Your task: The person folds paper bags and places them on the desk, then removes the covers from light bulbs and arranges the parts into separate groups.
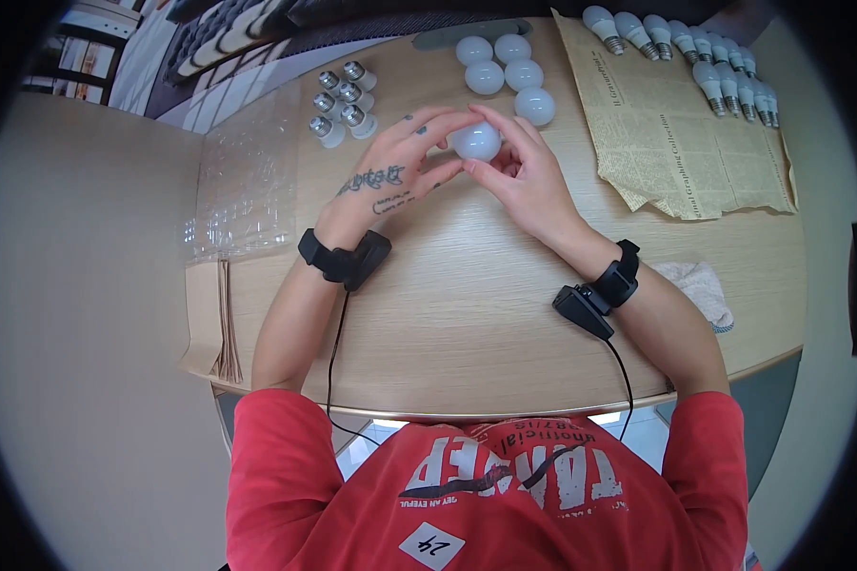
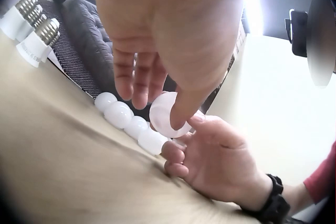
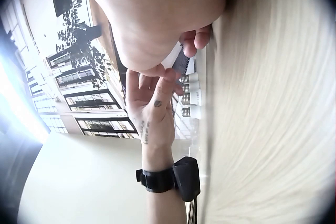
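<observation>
A round white bulb cover [image 1: 477, 141] is held between both hands above the table, in the head view. The left hand [image 1: 395, 167] grips its left side with curved fingers and thumb, while the right hand [image 1: 528, 181] holds it from the right. In the left wrist view the left thumb lies across the white globe [image 2: 164, 115], and the right hand [image 2: 218, 163] touches it from below. From the right wrist view, the left hand [image 3: 155, 111] meets the right hand [image 3: 163, 29]; the globe is mostly hidden there.
Several white globes [image 1: 485, 77] stand beyond the hands. Several bulb bases [image 1: 355, 117] are at back left, beside clear plastic packaging [image 1: 248, 176]. Complete bulbs [image 1: 709, 84] lie on printed brown paper [image 1: 638, 124] at right. A cloth [image 1: 697, 293] and folded cardboard [image 1: 214, 319] lie nearer.
</observation>
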`<state>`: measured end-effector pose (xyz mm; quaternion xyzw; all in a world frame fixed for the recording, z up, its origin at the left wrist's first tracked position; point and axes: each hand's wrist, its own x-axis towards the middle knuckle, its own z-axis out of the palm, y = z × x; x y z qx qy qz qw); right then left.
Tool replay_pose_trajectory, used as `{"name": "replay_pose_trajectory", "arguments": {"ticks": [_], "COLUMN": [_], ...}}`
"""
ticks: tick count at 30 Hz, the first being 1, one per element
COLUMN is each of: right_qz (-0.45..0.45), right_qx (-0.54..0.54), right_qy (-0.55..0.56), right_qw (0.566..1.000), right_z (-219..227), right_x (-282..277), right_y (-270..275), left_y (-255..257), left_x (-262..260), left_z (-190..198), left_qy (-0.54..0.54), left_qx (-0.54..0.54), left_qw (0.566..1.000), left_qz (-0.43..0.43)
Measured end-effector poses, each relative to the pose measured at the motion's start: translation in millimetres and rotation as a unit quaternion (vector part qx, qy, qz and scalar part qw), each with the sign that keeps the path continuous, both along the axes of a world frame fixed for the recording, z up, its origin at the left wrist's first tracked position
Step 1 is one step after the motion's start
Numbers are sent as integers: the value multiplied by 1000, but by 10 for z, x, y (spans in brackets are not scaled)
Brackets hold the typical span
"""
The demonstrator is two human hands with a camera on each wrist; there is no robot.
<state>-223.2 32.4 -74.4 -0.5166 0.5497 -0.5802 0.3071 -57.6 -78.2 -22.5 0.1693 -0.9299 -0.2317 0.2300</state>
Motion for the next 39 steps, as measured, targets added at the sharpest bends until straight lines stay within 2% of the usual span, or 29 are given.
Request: {"name": "replay_pose_trajectory", "arguments": {"ticks": [3,9,12,15,18,20,26,36,39], "right_qz": [-8,-17,-43,-83,-123,-144,-170,-167,-163], "right_qx": [37,62,25,-9,-31,-61,30,35,35], "right_qy": [18,26,49,96,156,178,223,224,219], "right_qw": [999,998,998,992,980,971,959,960,961], "right_z": [32,97,128,160,158,114,60,-10,-13], "right_x": [9,10,28,19,-22,-94,-160,-167,-173], "right_y": [12,30,49,47,35,-16,-43,-50,-53], "left_y": [-49,-87,-84,-110,-130,-141,-178,-206,-196], "left_x": [-31,-73,-140,-212,-271,-304,-395,-513,-545], "left_z": [-75,-83,-91,-132,-142,-156,-225,-280,-236], "left_qy": [8,-45,-30,-6,-65,-67,-60,-37,-74], "left_qx": [29,100,102,81,90,93,74,26,50], "left_qw": [999,993,992,994,991,990,991,992,989], "left_qz": [-17,40,76,70,73,76,94,116,121]}}
